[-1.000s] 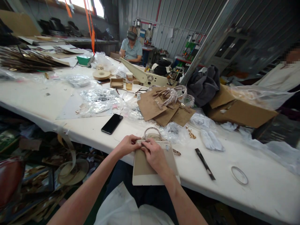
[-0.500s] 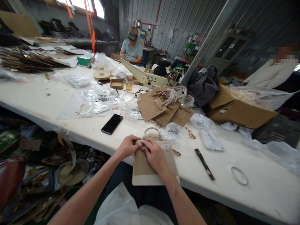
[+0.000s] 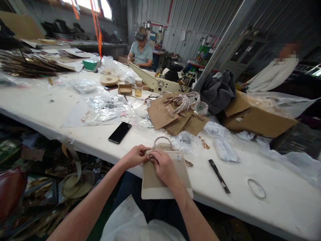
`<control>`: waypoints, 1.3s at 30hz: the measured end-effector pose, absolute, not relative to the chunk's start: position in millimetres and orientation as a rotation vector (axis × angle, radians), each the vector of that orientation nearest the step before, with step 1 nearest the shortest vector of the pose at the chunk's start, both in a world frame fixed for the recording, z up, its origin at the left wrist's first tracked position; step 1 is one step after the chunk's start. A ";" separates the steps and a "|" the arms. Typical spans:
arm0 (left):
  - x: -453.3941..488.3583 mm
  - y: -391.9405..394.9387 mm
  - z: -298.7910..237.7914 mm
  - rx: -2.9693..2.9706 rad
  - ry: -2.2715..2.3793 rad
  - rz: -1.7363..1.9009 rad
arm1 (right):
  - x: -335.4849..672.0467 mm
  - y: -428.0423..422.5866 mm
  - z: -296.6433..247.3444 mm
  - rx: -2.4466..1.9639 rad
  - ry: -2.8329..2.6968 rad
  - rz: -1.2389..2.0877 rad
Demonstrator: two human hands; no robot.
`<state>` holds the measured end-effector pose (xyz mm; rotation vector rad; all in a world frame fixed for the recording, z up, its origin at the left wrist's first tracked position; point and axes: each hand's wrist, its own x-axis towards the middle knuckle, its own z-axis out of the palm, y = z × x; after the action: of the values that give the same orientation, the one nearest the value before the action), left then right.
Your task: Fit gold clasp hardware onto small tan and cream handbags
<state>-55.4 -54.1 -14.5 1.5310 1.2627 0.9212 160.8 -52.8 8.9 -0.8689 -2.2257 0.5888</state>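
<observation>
A beige bag panel (image 3: pixel 152 180) with pale borders lies at the table's front edge, partly over my lap. Its curved, plastic-wrapped handle (image 3: pixel 163 138) rises at the far side. My left hand (image 3: pixel 136 156) is closed, pinching the panel's upper left corner. Close beside it, the fingers of my right hand (image 3: pixel 163 164) are bent and pressed together at the same corner; whatever small part they grip is hidden. A small metal plate (image 3: pixel 179 158) shows on the panel's upper right. From under the right edge sticks out a brown strap end (image 3: pixel 189 163).
Past the panel lies a stack of brown bag panels (image 3: pixel 163 115). A phone (image 3: pixel 120 133) lies to the left; a dark flat tool (image 3: pixel 219 175), a tape ring (image 3: pixel 256 188) and gold hardware (image 3: pixel 205 144) to the right. One person (image 3: pixel 140 52) sits across the table; another (image 3: pixel 273 73) stands at right.
My fingers have shifted slightly left and closer together at the panel's corner. The person at right has moved leftward; the seated person's head has tilted up a little.
</observation>
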 end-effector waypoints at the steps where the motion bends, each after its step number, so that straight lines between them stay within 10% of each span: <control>1: -54.6 -54.1 -15.6 1.525 1.262 0.922 | 160.8 -52.8 6.8 -0.856 -2.215 0.587; 39: -38.8 -55.4 -5.1 1.261 1.376 0.979 | 159.0 -53.5 11.4 -0.880 -2.229 0.672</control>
<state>-38.8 -55.4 -5.1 1.2608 1.3764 0.9785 159.0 -53.5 11.4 -0.8803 -2.2291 0.6720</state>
